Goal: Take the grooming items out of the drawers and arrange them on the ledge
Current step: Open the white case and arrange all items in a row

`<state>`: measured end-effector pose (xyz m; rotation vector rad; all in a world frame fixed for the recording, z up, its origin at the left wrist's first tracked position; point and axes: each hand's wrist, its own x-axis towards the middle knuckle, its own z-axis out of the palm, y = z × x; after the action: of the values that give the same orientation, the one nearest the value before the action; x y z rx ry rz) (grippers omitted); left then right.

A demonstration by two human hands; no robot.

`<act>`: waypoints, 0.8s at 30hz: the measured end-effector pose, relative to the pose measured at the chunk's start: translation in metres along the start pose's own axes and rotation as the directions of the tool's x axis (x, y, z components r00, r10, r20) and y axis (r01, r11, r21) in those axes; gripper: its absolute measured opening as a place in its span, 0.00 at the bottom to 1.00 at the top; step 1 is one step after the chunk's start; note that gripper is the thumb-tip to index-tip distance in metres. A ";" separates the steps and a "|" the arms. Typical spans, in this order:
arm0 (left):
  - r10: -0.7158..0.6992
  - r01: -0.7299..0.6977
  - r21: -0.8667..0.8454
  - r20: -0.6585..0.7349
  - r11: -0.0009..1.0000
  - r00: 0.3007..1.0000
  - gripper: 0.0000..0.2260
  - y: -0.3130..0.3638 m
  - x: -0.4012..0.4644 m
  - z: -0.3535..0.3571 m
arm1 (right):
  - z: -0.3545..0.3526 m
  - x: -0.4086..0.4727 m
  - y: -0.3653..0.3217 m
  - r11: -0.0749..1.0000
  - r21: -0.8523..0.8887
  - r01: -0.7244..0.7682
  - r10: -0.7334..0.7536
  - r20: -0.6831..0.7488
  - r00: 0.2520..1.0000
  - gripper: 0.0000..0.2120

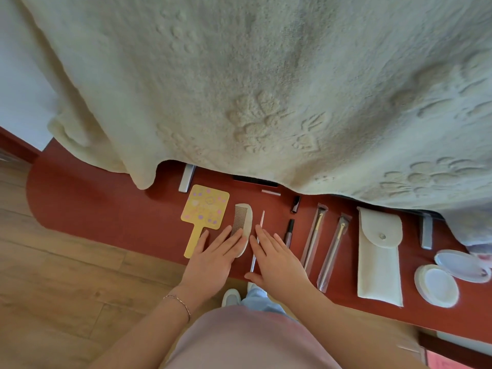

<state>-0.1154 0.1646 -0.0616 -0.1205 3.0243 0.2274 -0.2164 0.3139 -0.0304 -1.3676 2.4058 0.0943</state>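
**Both hands flat among the grooming items on the red ledge**

Pink clothing fills the bottom of the view, and both forearms reach forward from it to the red-brown wooden ledge [106,209]. On the left wrist sits a thin bracelet [177,302]. That left hand [213,258] lies palm down with fingers straight and slightly spread, gripping nothing; its fingertips rest on the lower end of the cream oval comb [243,222] and touch the handle of the yellow square hand mirror [205,206]. Just beside it, the right hand [277,258] is also flat and open, fingers extended, lying over the thin metal cuticle tool [256,251] without clasping it.

Each item's long axis runs from the ledge's near edge toward the cream embossed blanket [266,89]. Mirror handle points toward the person; the comb's teeth face left; the tool's pale tip points away. Further right lie a dark-capped pencil [289,231], two wrapped brushes [314,235] [332,251], a white snap-flap pouch [379,259] and an open round compact [450,275], side by side yet apart.
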 end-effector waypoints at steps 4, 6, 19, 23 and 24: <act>-0.007 0.007 -0.009 -0.008 1.000 1.000 0.28 0.001 0.003 -0.002 | -0.001 0.000 0.000 1.000 0.025 -0.007 0.008 -0.012 1.000 0.40; -0.015 0.015 -0.014 -0.009 1.000 1.000 0.30 0.001 0.004 -0.003 | -0.004 0.001 0.000 0.999 0.034 0.012 -0.012 -0.017 1.000 0.39; -0.278 0.276 -0.105 -0.006 0.955 0.961 0.21 -0.020 -0.012 -0.007 | -0.033 0.031 0.038 0.994 0.052 -0.094 0.103 -0.217 0.971 0.24; -0.342 0.344 -0.208 0.043 0.916 0.939 0.25 -0.024 -0.016 0.000 | -0.043 0.054 0.052 0.986 0.089 -0.143 0.158 -0.202 0.967 0.24; -0.348 0.349 -0.212 0.046 0.913 0.937 0.26 -0.023 -0.016 0.000 | -0.043 0.060 0.054 0.986 0.080 -0.146 0.159 -0.198 0.967 0.24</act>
<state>-0.0976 0.1432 -0.0628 -0.6687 2.8905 0.5197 -0.3013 0.2836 -0.0182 -1.2142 2.6569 -0.0883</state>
